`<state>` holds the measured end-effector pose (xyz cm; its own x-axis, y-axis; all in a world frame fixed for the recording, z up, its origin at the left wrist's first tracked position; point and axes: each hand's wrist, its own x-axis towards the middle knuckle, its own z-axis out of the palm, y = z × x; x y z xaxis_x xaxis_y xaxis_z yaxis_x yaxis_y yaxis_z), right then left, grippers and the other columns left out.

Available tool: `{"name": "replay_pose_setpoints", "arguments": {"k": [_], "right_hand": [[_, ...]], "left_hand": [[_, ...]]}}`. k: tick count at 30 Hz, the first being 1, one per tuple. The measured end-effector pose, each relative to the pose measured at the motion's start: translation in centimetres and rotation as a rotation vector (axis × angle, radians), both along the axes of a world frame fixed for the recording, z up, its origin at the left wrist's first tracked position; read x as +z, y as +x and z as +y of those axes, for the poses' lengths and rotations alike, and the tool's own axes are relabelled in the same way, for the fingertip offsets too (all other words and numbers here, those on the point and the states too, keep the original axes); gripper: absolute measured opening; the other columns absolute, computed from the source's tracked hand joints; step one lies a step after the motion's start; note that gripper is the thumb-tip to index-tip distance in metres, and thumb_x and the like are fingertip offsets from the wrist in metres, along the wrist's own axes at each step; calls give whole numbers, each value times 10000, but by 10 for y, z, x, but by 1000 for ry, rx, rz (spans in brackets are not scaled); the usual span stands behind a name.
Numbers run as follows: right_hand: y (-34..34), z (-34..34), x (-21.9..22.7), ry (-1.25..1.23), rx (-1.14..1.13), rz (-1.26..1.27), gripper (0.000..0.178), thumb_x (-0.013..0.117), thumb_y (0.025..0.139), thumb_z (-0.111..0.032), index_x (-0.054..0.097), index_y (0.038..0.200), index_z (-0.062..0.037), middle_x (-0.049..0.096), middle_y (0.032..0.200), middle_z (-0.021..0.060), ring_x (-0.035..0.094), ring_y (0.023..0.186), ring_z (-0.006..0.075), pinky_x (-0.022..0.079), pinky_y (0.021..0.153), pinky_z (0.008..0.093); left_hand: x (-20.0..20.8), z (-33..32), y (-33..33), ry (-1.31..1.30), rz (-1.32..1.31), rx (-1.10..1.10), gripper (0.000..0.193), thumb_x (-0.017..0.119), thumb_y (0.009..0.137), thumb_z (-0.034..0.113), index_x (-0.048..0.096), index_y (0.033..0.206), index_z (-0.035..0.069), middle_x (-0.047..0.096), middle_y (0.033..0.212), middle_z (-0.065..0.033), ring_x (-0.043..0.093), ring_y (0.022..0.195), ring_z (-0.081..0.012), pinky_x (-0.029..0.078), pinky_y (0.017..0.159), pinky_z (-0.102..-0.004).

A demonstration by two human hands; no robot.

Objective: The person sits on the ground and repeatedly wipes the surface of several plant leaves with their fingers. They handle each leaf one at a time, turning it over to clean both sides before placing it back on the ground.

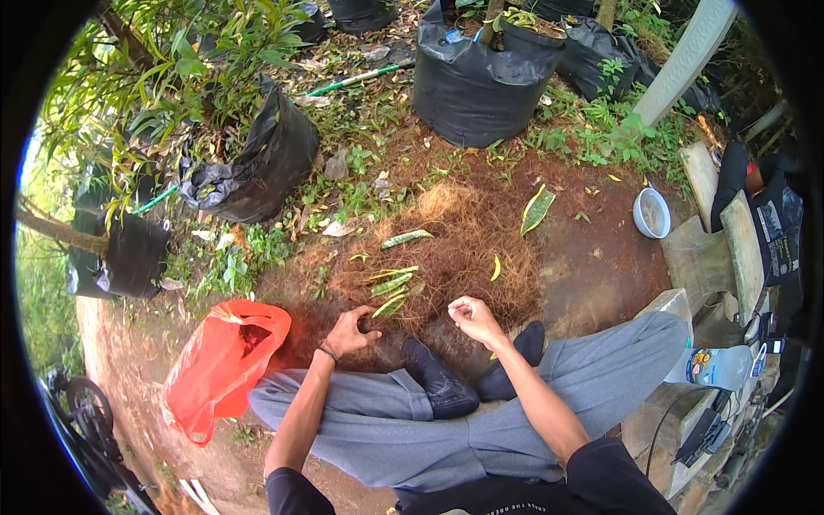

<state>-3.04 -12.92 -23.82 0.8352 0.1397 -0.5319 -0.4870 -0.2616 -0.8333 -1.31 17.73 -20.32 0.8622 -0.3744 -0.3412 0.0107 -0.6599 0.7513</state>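
Low over the ground, left of my shoes, is my left hand (348, 334), its thumb and fingers apart around a dark patch that looks like shadow or soil. My right hand (477, 321) is raised above the near edge of a brown fibre pile (481, 236), fingertips pinched together; what they hold, if anything, is too small to make out. Cut green-and-yellow leaf pieces (392, 284) lie on the fibre just beyond my left hand. Another variegated piece (407, 238) rests farther back, and a broad yellow-edged leaf (538, 209) lies at the pile's right.
A red plastic bag (225, 365) with dark material inside stands left of my knee. Black planting bags (482, 90) line the back and left. To the right are a pale bowl (652, 215), concrete blocks (699, 257) and a clear bottle (719, 367). A motorbike (81, 446) stands lower left.
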Motion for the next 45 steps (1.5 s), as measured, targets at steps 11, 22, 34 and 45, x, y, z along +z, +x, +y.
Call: {"name": "replay_pose_setpoints", "arguments": {"k": [11, 22, 34, 45], "right_hand": [[-3, -1, -3, -26, 14, -31, 210, 608, 892, -186, 622, 1016, -17, 619, 804, 51, 579, 714, 120, 475, 649, 281], [-1, -2, -4, -69, 37, -10, 202, 592, 909, -172, 611, 1029, -10, 596, 788, 38, 560, 694, 101, 471, 612, 267], [-3, -3, 2, -62, -23, 49, 207, 608, 874, -189, 637, 1003, -29, 663, 845, 96, 622, 778, 181, 487, 722, 322], [104, -110, 58, 193, -593, -90, 241, 603, 915, -252, 607, 832, -26, 605, 690, 56, 556, 504, 72, 462, 398, 208]], "left_hand": [[-13, 0, 5, 76, 48, -62, 469, 772, 665, 148, 602, 1070, -18, 663, 881, -148, 656, 806, -227, 506, 715, -346], [-30, 5, 3, 54, -15, -56, 559, 777, 646, 178, 591, 1126, -39, 607, 1123, -219, 590, 1050, -341, 464, 902, -384], [-18, 5, 2, 68, 47, -29, 554, 783, 656, 162, 592, 1141, -22, 633, 1088, -229, 617, 1025, -325, 483, 889, -380], [57, 21, -10, 71, -33, 207, 360, 769, 749, 215, 642, 992, -19, 683, 954, -158, 672, 880, -246, 524, 799, -321]]}}
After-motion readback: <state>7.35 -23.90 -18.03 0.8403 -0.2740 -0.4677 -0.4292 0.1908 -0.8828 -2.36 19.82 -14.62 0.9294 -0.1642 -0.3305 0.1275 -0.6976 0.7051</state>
